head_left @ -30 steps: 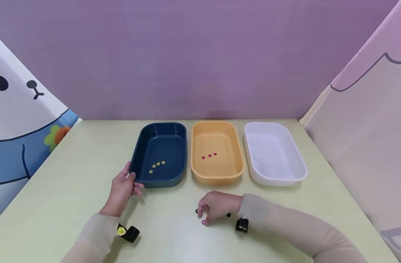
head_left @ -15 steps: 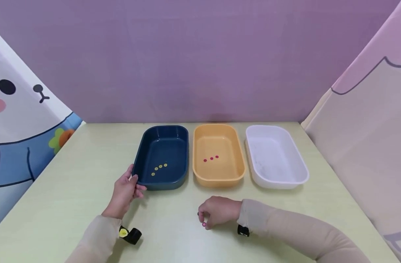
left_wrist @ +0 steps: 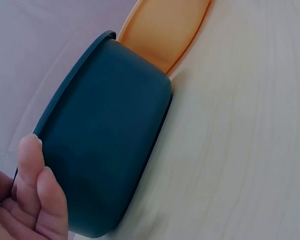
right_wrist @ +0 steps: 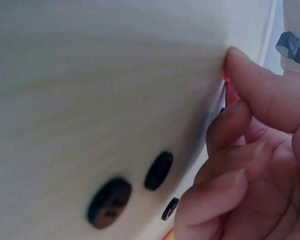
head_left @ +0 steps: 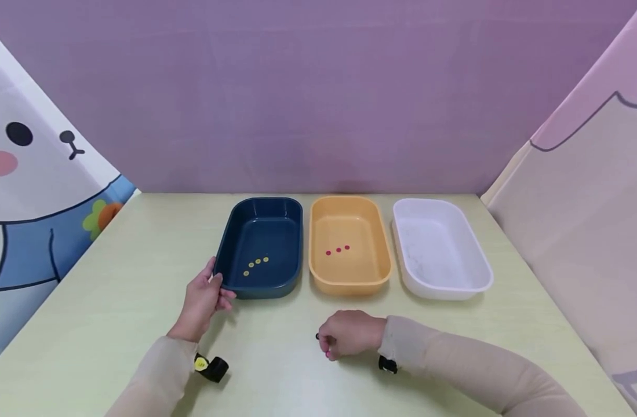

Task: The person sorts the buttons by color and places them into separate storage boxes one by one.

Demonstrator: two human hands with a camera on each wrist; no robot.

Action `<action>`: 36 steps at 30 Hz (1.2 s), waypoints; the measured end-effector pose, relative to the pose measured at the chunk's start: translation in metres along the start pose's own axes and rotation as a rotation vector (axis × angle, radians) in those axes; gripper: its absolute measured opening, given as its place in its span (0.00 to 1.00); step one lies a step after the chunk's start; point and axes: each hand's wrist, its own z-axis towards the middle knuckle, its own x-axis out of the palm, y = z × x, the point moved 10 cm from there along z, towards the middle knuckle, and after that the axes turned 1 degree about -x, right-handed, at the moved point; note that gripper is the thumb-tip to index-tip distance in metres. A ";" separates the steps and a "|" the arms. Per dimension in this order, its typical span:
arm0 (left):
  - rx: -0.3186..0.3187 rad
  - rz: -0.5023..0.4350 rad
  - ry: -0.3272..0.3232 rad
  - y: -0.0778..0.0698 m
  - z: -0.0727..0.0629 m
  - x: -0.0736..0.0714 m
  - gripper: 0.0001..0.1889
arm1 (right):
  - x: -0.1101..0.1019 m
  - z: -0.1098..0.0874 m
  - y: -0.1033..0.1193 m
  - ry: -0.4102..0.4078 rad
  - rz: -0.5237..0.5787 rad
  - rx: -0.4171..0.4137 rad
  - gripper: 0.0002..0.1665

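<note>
My left hand [head_left: 200, 301] grips the near left corner of a dark blue tray [head_left: 261, 292], thumb at the rim and fingers against the outer wall. In the left wrist view, fingertips press on that tray's side [left_wrist: 105, 135]. Close over the table, my right hand [head_left: 352, 333] pinches a pink button [right_wrist: 227, 76] between thumb and forefinger; only a sliver of it shows. Several black buttons [right_wrist: 109, 202] lie on the table beneath this hand, mostly hidden by it in the head view, where one black button [head_left: 317, 336] peeks out by the fingers.
Several yellow buttons [head_left: 251, 264] lie in the dark blue tray. Beside it, an orange tray [head_left: 349, 288] holds three pink buttons [head_left: 338, 250]. A white tray [head_left: 443, 292] stands at the right of the row. Behind the table [head_left: 276, 370] rises a purple cloth backdrop [head_left: 318, 98].
My right thumb and forefinger have closed on the pink button, now largely covered. A black button right of that hand has gone out of sight behind it. My left hand keeps its grip.
</note>
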 end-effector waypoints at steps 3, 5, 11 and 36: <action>0.001 -0.004 -0.003 -0.001 0.001 0.000 0.29 | -0.002 -0.002 -0.001 -0.004 -0.004 0.005 0.12; -0.002 -0.006 -0.004 -0.001 0.001 0.000 0.29 | -0.003 -0.003 -0.004 -0.001 0.003 0.024 0.13; 0.004 0.000 -0.007 -0.003 0.001 0.001 0.29 | -0.011 -0.009 -0.016 -0.004 0.058 0.091 0.12; -0.009 0.020 -0.011 0.000 -0.003 0.003 0.29 | -0.124 -0.025 -0.066 -0.258 0.446 0.143 0.05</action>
